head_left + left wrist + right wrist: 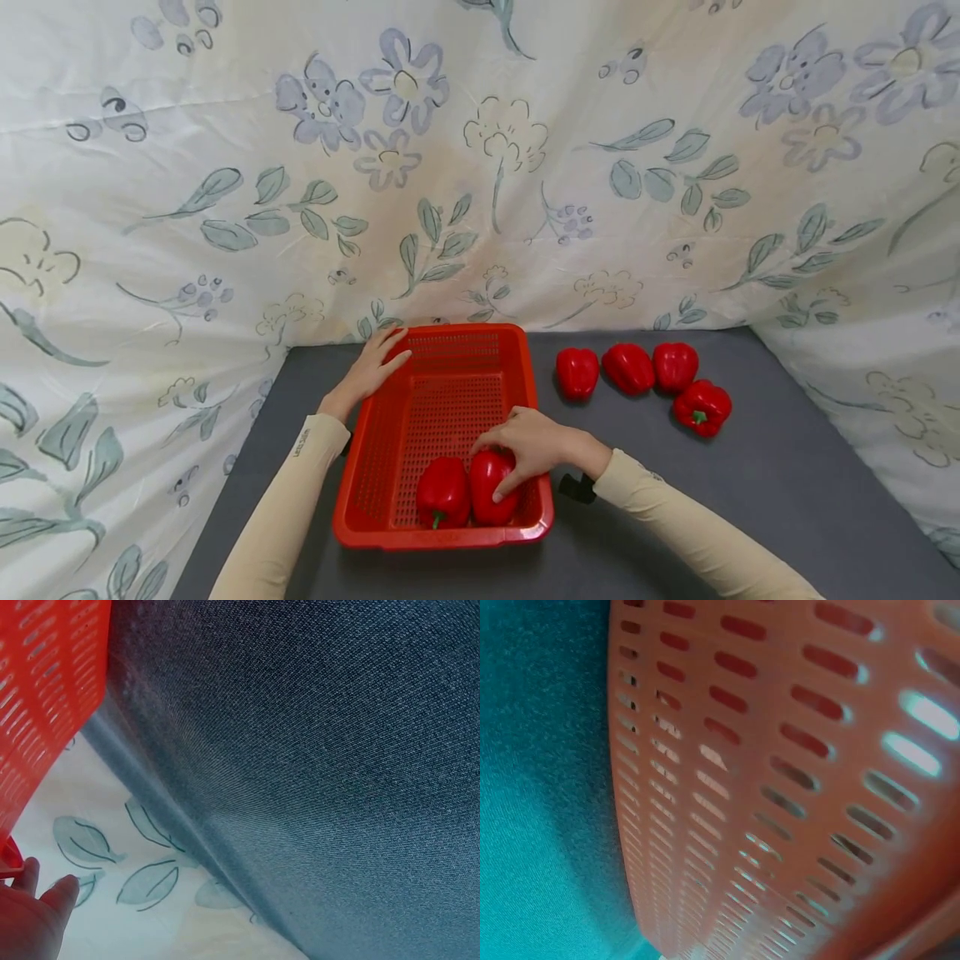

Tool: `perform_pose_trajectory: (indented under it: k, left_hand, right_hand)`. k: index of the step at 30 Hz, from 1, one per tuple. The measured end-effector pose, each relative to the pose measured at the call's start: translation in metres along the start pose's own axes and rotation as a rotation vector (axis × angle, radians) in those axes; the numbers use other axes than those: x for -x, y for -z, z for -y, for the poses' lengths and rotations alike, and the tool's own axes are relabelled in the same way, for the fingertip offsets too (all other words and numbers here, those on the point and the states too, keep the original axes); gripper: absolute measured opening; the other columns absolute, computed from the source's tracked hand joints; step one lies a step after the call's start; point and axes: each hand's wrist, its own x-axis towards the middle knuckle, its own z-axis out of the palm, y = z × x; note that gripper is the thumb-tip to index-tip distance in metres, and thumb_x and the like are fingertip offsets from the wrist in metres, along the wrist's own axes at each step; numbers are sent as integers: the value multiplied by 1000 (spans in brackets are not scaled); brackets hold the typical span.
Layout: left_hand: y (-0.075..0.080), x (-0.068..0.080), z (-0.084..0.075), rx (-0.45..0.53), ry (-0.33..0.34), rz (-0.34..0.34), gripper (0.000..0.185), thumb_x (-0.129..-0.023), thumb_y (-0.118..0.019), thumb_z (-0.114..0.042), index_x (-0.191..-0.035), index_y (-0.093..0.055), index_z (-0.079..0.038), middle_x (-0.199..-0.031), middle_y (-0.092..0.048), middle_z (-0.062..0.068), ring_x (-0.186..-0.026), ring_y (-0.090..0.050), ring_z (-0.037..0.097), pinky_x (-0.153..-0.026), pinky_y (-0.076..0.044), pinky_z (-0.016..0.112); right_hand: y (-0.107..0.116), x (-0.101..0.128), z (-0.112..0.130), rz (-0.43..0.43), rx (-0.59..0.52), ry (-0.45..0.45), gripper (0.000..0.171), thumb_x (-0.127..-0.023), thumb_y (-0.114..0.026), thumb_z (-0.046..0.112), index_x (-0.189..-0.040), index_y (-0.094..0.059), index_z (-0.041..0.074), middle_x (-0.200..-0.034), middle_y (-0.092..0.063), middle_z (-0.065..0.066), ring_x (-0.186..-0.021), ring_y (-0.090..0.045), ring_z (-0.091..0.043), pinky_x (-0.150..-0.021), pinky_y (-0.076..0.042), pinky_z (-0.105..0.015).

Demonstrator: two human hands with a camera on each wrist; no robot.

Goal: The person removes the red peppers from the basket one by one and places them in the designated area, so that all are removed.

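Note:
A red plastic basket (450, 417) with slotted walls stands on the dark tabletop. Two red bell peppers lie at its near end. My right hand (527, 446) reaches over the right rim and grips the right-hand bell pepper (487, 487), with thumb and fingers on either side. Beside it lies the other bell pepper (442, 492), its green stem toward me. At the far left corner, my left hand (372, 367) rests on the basket's rim with fingers extended. In the right wrist view the basket's slotted side (727, 780) hides most of the right hand.
To the right of the basket, several red bell peppers sit in a loose group, one bell pepper (702, 408) showing its green stem. A floral cloth (480, 167) hangs behind and along the sides of the dark grey tabletop (750, 517).

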Motion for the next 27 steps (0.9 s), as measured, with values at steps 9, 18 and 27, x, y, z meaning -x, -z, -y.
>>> perform_pose_trajectory:
  k: [9, 18, 27]
  left_hand:
    - [0, 2, 0, -3, 15, 8, 61, -96, -42, -44, -148, -26, -17, -155, -11, 9, -141, -4, 37, -106, -13, 64]
    - [2, 0, 1, 0, 10, -1, 62, -96, -41, -46, -148, -26, -16, -155, -11, 10, -141, -4, 39, -105, -12, 66]
    - [1, 0, 0, -7, 12, -5, 62, -96, -42, -45, -148, -26, -16, -155, -12, 11, -141, -5, 38, -105, -13, 65]
  right_hand:
    - [7, 3, -1, 22, -104, 35, 64, -72, -69, 57, -124, -58, 23, -120, -61, 11, -95, -56, 1, -81, -38, -23]
    - [18, 8, -3, 19, -294, 28, 64, -72, -73, 50, -127, -55, 23, -116, -60, 12, -93, -55, 1, -76, -49, -17]
    - [30, 12, -1, -43, -316, 30, 65, -71, -73, 52, -127, -53, 26, -116, -59, 14, -94, -54, 0, -78, -49, -18]
